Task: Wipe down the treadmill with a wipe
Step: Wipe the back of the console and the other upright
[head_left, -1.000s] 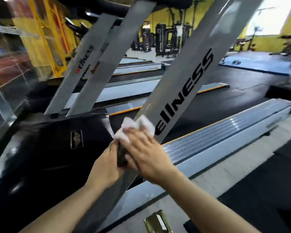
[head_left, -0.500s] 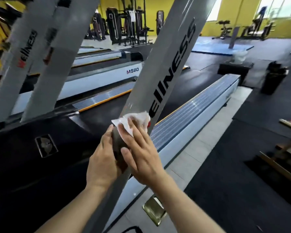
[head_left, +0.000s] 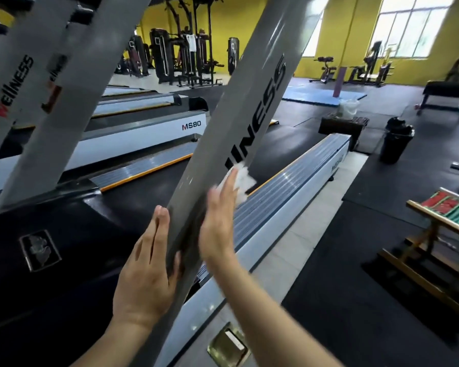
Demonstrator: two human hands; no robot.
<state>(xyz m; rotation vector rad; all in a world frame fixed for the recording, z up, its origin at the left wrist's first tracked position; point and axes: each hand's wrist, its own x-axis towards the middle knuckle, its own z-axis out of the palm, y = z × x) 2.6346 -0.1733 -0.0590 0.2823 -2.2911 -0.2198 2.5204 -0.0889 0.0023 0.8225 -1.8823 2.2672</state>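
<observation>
A grey slanted treadmill upright (head_left: 239, 123) with black lettering crosses the middle of the view. My right hand (head_left: 217, 218) lies flat on its right face, fingers straight, pressing a crumpled white wipe (head_left: 243, 178) against it near the lowest letters. My left hand (head_left: 146, 266) rests against the upright's left edge, fingers straight and together, thumb round the edge. The black running belt (head_left: 133, 210) and the ribbed silver side rail (head_left: 297, 181) lie beyond.
More treadmills (head_left: 143, 131) with grey uprights stand to the left. A black motor cover (head_left: 51, 247) is at lower left. A black bin (head_left: 396, 140), a dark box (head_left: 339, 125) and a wooden rack (head_left: 440, 229) stand on the right floor. Weight machines line the yellow wall.
My right hand has slid the wipe up the upright and its fingers have straightened. My left hand has flattened against the left edge. The view has tilted up slightly.
</observation>
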